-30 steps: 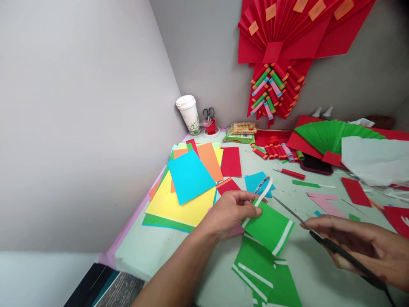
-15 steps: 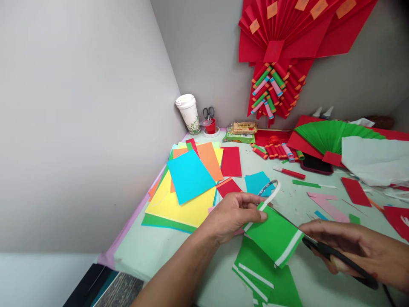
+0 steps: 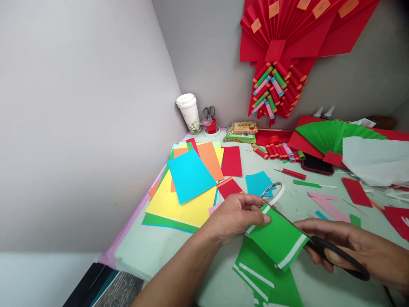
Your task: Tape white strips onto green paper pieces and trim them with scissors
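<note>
Two hands work one green paper piece [image 3: 277, 237] above the pale table [image 3: 153, 251]: the left hand [image 3: 234, 215] pinches its near edge, while the right hand [image 3: 358, 249] grips black scissors [image 3: 335, 255] cutting along its top. More green pieces [image 3: 265, 277] lie beneath, a stack of coloured sheets [image 3: 188, 187] to the left.

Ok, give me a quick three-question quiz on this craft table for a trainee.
1. True or false: the left hand pinches a green paper edged with white strips.
2. What does the right hand hold? A) black scissors B) a glue stick C) a phone
3. Which sheet lies on top of the paper stack by the wall?
Key: 1 true; 2 A; 3 the blue sheet.
</note>
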Tool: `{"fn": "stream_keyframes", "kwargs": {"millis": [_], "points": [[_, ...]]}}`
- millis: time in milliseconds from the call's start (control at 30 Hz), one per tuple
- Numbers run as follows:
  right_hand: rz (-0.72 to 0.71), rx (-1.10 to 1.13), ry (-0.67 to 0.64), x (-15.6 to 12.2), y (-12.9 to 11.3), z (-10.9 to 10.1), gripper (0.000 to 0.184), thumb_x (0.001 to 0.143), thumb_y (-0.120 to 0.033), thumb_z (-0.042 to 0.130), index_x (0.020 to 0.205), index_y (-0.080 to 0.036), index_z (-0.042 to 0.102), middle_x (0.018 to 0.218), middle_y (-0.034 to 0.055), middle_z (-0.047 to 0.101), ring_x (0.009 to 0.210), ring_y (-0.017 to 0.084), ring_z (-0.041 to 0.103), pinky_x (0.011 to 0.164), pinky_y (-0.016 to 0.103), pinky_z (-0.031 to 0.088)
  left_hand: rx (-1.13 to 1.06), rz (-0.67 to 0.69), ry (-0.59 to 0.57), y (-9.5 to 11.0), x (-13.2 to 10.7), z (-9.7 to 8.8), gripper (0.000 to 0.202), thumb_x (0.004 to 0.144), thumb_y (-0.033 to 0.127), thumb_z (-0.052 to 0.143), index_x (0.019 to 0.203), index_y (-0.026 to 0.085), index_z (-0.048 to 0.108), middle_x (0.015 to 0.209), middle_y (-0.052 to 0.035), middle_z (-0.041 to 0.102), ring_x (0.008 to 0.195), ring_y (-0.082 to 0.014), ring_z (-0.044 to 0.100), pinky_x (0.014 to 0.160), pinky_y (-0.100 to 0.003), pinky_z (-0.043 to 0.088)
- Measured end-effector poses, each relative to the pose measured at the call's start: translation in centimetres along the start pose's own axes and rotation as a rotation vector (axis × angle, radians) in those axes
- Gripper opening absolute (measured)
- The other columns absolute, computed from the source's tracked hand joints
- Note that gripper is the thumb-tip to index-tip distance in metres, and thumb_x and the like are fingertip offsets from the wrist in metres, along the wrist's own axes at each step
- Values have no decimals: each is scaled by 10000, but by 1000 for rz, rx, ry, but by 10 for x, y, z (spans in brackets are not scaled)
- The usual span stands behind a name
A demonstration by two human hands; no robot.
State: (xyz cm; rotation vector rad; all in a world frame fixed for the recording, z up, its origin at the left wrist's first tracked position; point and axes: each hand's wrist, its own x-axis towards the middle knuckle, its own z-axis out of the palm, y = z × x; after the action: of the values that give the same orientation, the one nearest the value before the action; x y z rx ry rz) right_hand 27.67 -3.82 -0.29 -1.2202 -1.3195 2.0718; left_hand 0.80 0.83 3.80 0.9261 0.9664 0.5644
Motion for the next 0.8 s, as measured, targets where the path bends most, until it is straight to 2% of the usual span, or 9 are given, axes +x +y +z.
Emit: {"fn": "stream_keyframes", "kwargs": {"millis": [233, 400, 633, 800], "points": [[-10, 6, -17, 3, -5, 4, 451, 783, -556, 752, 1206, -407, 710, 783, 13, 710, 696, 162, 612, 660, 266, 481, 16, 9, -7, -1, 0, 0, 391, 603, 245, 829, 956, 138, 700, 581, 81, 450, 503, -57, 355, 501, -263, 180], [0, -34, -2, 3, -7, 6, 502, 771, -580, 744, 1218, -353, 713, 789, 33, 709, 693, 175, 610, 656, 278, 493, 19, 9, -7, 0, -1, 0, 351, 618, 229, 814, 937, 128, 708, 581, 80, 442, 497, -51, 349, 494, -264, 166], [22, -43, 41, 4, 0, 5, 515, 762, -590, 740, 1212, -341, 716, 808, 39, 709, 705, 184, 625, 670, 283, 510, 4, 6, -12, -1, 1, -1, 402, 608, 245, 827, 966, 120, 692, 588, 76, 459, 519, -61, 376, 494, -257, 203], [43, -85, 47, 3, -7, 10, 532, 747, -609, 735, 1202, -334, 720, 770, 40, 707, 698, 198, 634, 653, 288, 526, -12, -7, -19, 1, 1, -1, 400, 596, 244, 834, 952, 128, 692, 591, 76, 457, 522, -61, 376, 496, -253, 209]]}}
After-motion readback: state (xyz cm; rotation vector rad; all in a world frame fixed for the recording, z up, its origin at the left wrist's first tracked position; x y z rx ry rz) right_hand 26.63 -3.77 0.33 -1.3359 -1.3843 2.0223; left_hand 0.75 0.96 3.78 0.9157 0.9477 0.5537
